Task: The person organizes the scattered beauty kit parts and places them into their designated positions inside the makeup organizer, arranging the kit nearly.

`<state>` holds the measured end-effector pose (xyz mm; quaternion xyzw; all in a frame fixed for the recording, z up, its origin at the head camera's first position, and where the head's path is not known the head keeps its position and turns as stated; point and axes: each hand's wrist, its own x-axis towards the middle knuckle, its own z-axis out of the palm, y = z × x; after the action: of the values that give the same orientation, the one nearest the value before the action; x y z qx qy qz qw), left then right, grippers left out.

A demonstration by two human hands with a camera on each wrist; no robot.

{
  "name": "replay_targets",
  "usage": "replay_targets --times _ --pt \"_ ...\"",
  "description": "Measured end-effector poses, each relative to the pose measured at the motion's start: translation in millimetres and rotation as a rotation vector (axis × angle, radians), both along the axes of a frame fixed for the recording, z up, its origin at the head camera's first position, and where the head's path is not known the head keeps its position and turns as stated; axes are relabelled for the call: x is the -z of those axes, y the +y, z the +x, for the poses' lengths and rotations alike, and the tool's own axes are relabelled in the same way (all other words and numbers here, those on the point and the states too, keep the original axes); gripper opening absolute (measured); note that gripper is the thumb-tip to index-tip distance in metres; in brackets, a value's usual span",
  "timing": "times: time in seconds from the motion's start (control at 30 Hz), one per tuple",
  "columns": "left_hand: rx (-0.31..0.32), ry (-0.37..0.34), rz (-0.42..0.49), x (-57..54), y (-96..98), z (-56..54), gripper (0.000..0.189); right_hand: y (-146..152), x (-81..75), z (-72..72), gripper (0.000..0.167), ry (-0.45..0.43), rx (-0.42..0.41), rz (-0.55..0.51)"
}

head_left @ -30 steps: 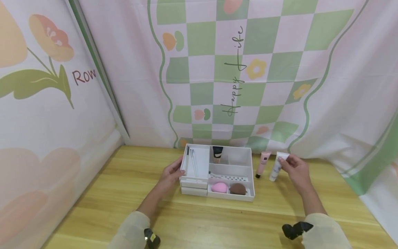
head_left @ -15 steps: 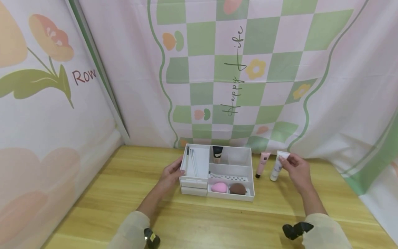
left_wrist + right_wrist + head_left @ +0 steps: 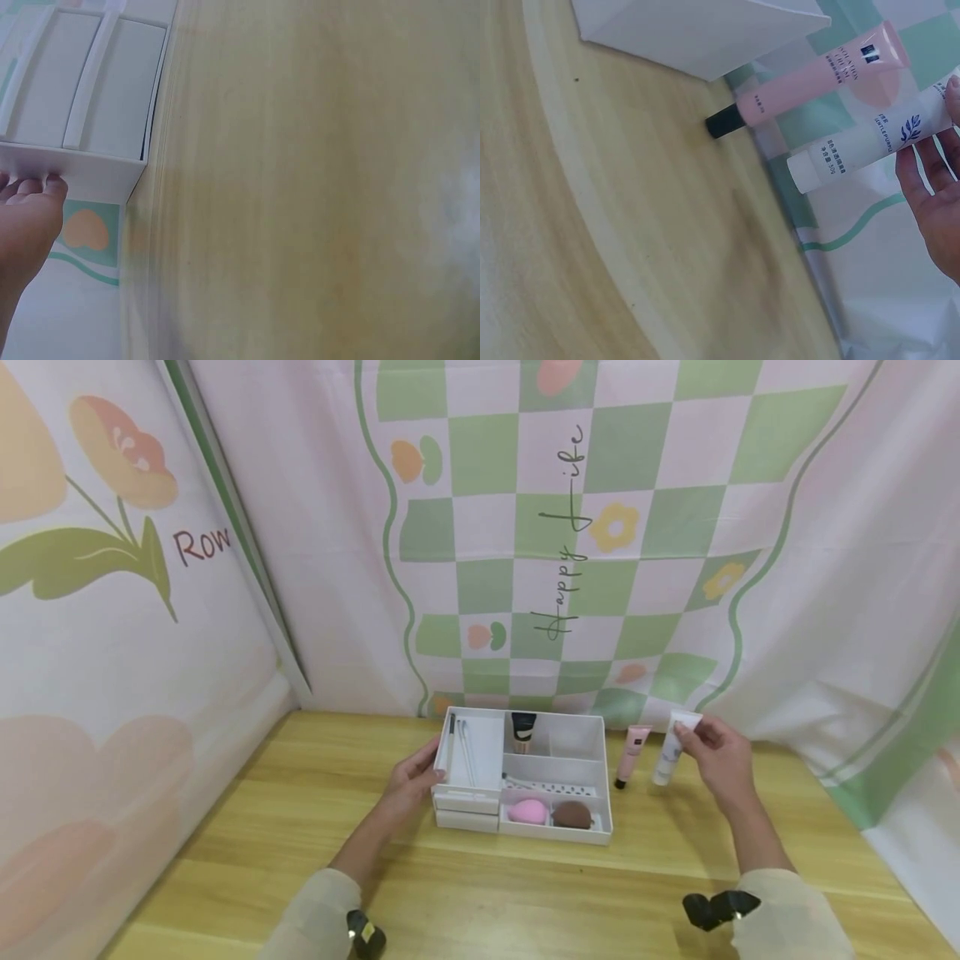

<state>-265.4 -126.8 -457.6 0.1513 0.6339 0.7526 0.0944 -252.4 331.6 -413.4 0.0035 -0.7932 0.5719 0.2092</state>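
A white cosmetic tube [image 3: 670, 752] is pinched by my right hand [image 3: 722, 764], thumb on its face and fingers behind. In the right wrist view the tube [image 3: 870, 142] hangs cap end down, a little above the table. Just left of it stands a pink cream tube [image 3: 633, 755] with a black cap, apart from the hand. My left hand [image 3: 408, 781] rests against the left side of a white organizer box [image 3: 555, 839]; in the left wrist view its fingertips touch the outer wall [image 3: 97, 172].
Thin brushes [image 3: 467, 752] lie on the box's left top. Its compartments hold a black tube [image 3: 523, 731], a small brush, a pink makeup sponge [image 3: 528, 812] and a brown sponge [image 3: 572, 814]. Patterned cloth [image 3: 480, 585] hangs behind the wooden table [image 3: 487, 893].
My right hand has raised the white tube slightly off the table and a little to the right. The left hand, box and pink tube stay put.
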Motion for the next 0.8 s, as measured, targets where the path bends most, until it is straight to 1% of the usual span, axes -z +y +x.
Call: replay_targets --times 0.07,0.17,0.37,0.6,0.8 --pt "0.003 0.003 -0.004 -0.3 -0.2 0.1 0.067 -2 -4.3 -0.1 0.010 0.006 0.002 0.001" --pt "0.006 0.009 -0.010 -0.2 -0.3 -0.2 0.067 -4 -10.1 -0.5 0.011 0.023 -0.005 -0.024" --pt "-0.004 0.003 -0.008 1.5 -0.4 -1.3 0.067 -5 -20.0 -0.8 0.017 0.072 -0.032 -0.093" --pt "-0.010 0.008 0.000 1.8 0.1 -1.1 0.067 -5 -37.2 0.5 0.020 0.122 -0.099 -0.207" --pt "-0.007 0.004 0.002 1.5 0.1 -1.3 0.067 -7 -53.5 1.7 0.020 0.182 -0.122 -0.213"
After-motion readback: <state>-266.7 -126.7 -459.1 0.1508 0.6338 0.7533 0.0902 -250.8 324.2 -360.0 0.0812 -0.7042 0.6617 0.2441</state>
